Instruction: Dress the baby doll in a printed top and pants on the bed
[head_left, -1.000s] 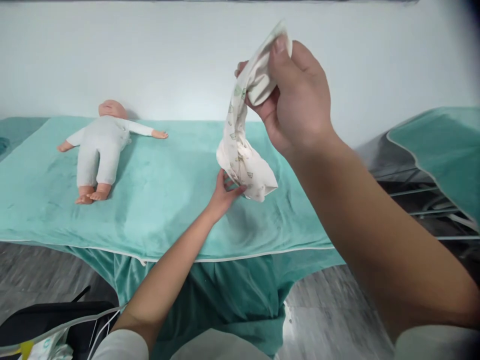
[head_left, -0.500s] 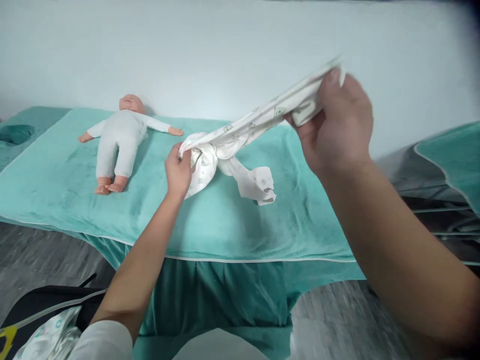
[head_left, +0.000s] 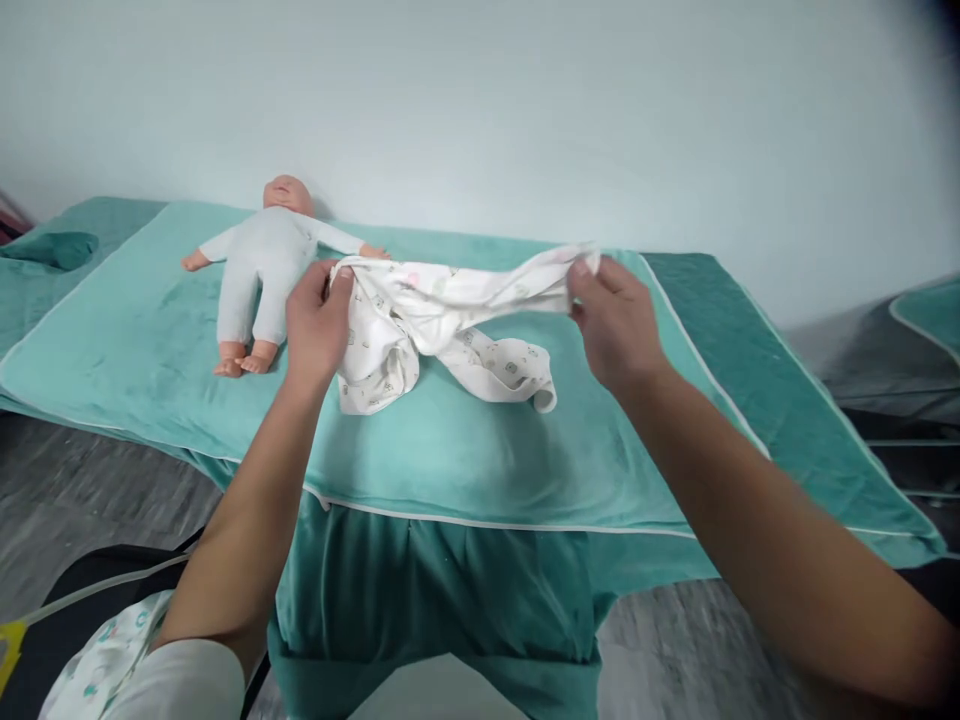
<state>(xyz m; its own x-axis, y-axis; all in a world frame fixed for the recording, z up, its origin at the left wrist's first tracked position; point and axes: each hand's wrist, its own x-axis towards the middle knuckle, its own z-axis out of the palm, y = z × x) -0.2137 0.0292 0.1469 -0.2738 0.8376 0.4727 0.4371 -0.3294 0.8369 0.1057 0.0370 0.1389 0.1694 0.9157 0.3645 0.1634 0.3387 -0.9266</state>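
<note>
Stretched between my two hands is a white baby garment (head_left: 375, 345) with small printed figures, twisted near its middle. My left hand (head_left: 319, 315) pinches its left upper edge between thumb and fingers. At the other end, my right hand (head_left: 615, 310) grips a narrow gathered part of the cloth. One sleeve-like part hangs loose below and to the right, over the bed. To the left of the garment a baby doll (head_left: 262, 250) in a pale bodysuit lies on its back with arms spread, one hand close to the cloth.
A bed with a turquoise cover (head_left: 480, 480) runs along a white wall (head_left: 480, 120). At lower left are a dark seat (head_left: 67, 600) and a white patterned diaper-like bundle (head_left: 112, 650). Another turquoise-covered surface (head_left: 930, 315) stands at right.
My right hand has come down and inward, bringing its end of the garment nearly level with my left hand. My left hand has risen slightly and shifted left, still gripping.
</note>
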